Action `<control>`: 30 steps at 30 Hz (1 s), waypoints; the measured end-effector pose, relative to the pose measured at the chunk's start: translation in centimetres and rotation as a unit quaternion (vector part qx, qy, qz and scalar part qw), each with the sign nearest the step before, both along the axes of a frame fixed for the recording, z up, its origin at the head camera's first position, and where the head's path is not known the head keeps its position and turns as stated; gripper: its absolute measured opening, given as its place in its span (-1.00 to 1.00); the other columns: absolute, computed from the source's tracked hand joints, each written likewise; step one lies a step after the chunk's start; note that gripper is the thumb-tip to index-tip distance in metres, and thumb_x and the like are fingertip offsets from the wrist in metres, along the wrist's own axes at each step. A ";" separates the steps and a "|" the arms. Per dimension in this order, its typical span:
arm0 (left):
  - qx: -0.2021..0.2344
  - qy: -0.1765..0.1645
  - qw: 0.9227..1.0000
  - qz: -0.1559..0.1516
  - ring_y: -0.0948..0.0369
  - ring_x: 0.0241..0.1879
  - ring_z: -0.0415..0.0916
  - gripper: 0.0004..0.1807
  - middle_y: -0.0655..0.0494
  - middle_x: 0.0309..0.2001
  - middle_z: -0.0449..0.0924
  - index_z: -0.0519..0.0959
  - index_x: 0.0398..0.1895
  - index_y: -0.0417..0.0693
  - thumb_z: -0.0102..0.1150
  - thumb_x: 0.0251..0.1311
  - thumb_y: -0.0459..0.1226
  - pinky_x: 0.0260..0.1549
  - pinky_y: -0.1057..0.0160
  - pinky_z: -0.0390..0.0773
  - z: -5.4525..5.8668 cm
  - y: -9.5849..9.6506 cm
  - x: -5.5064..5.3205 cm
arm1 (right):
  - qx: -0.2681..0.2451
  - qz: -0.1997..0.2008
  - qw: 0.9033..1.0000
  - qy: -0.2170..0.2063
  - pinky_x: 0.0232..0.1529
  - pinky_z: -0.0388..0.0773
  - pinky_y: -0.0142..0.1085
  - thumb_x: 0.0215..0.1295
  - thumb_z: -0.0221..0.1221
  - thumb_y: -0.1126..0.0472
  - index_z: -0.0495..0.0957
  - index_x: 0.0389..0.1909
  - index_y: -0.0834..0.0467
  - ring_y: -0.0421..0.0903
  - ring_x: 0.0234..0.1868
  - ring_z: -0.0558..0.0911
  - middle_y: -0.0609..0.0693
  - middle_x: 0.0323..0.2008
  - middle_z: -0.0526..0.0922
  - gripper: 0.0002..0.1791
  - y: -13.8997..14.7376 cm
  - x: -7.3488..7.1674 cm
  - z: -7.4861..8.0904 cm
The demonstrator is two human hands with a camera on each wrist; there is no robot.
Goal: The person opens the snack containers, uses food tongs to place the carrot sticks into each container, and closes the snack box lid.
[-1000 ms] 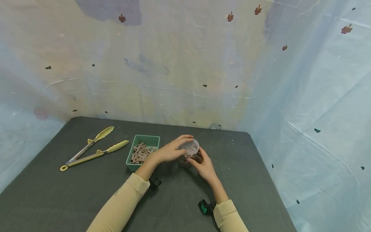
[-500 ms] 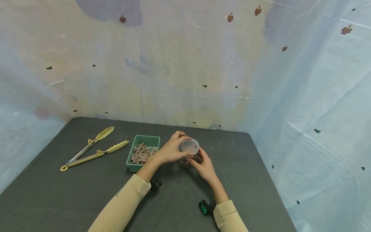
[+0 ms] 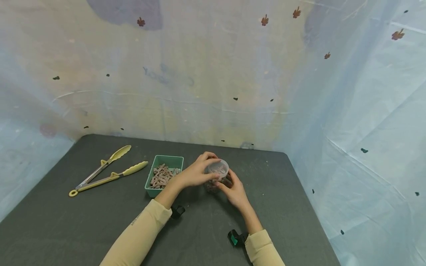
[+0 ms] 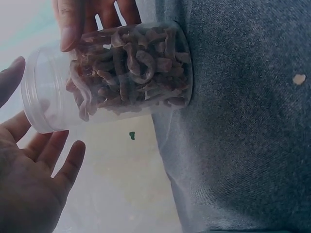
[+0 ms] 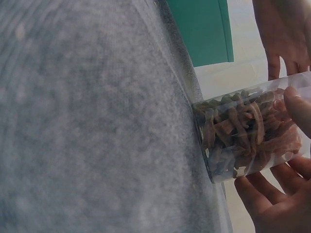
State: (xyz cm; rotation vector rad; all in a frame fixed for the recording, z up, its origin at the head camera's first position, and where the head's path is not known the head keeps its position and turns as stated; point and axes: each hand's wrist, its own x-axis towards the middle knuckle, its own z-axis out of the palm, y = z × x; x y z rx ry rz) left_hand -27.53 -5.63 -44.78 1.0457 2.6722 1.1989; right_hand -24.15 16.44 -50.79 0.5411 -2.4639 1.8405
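Observation:
A clear plastic jar [image 4: 129, 73] stands upright on the dark table, with brown, curled strip-like pieces filling much of it. Its translucent round lid [image 3: 218, 169] is on top. My left hand [image 3: 194, 173] holds the lid by its rim, thumb on the near side and fingers on the far side. Lower down, my right hand [image 3: 235, 192] grips the jar's body from the right, as the right wrist view also shows with thumb and fingers around the jar. Left of the jar sits a green tray [image 3: 173, 159] holding similar brown pieces, partly behind my left wrist.
Yellow-tipped metal tongs [image 3: 96, 180] lie spread apart on the left of the table [image 3: 283, 207]. Behind and to the right hangs a pale plastic sheet [image 3: 206, 74] with leaf-like marks. A black wrist camera [image 3: 234, 238] sits by the right sleeve.
Over the last second my left fingers have shifted around the lid's rim, the thumb coming nearer to the front. The right hand, jar, tray and tongs have stayed in place.

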 end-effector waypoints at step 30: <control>0.010 0.012 1.000 0.003 -0.01 0.43 0.33 -0.31 -0.04 0.48 0.26 0.42 0.49 -0.09 0.39 0.36 -0.10 0.28 -0.07 0.49 0.3 0.2 0.0 | 0.001 -0.003 1.000 0.001 0.32 0.44 0.23 0.44 0.30 0.35 0.13 0.59 0.31 0.35 0.42 0.42 0.35 0.45 0.33 -0.20 -0.4 0.0 0.1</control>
